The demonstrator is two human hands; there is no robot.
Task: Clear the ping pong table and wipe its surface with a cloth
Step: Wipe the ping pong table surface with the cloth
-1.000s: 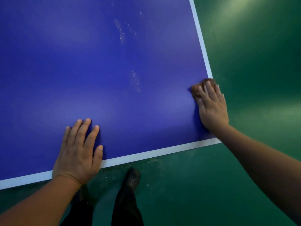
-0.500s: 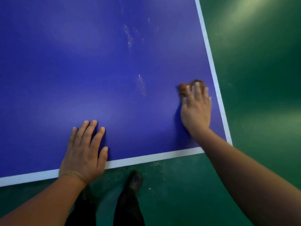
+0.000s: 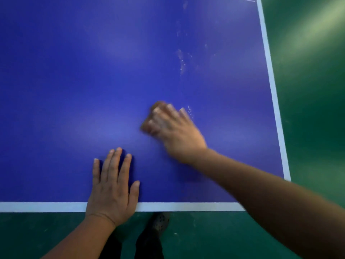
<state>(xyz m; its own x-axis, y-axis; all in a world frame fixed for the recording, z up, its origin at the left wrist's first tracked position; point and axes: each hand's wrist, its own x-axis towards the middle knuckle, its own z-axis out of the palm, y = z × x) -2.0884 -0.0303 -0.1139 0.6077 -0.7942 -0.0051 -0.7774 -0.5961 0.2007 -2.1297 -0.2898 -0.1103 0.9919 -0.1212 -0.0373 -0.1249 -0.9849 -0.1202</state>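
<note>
The blue ping pong table (image 3: 74,90) fills most of the view, with white lines along its near and right edges. My right hand (image 3: 175,131) presses a small brown cloth (image 3: 149,120) flat on the surface near the middle; the hand is blurred and covers most of the cloth. My left hand (image 3: 113,187) lies flat, fingers apart, on the table at its near edge, holding nothing. Pale wet streaks (image 3: 182,62) mark the surface beyond my right hand.
Green floor (image 3: 313,90) lies to the right of the table and below its near edge. My dark trouser legs and a shoe (image 3: 159,222) show under the near edge.
My right hand has slid the cloth leftward from the right edge line toward the table's middle. My left hand has stayed planted at the near edge. The view has shifted to the right.
</note>
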